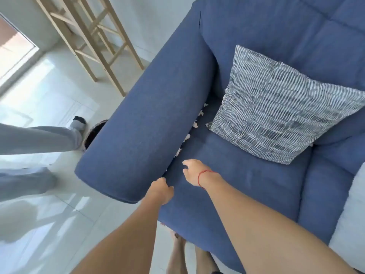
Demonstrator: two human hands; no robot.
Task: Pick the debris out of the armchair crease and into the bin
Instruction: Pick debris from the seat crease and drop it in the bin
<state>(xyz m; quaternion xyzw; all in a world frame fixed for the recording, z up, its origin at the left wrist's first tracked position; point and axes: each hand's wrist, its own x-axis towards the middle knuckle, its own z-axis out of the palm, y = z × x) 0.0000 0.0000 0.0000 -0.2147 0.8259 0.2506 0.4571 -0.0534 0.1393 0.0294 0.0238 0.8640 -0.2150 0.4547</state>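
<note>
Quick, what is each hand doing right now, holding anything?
Left hand: curled at the front end of the crease; whether it holds anything cannot be told.
Right hand: open, empty, above the seat cushion.

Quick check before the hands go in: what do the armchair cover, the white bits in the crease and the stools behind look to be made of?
Armchair: blue woven upholstery fabric, matte, going by the fine weave and stitched seams.
Debris: white, crumpled scraps, probably torn paper or tissue; too small to tell for sure.
Stools: pale, unpainted wood, judging by the light colour and slim square rails.
</note>
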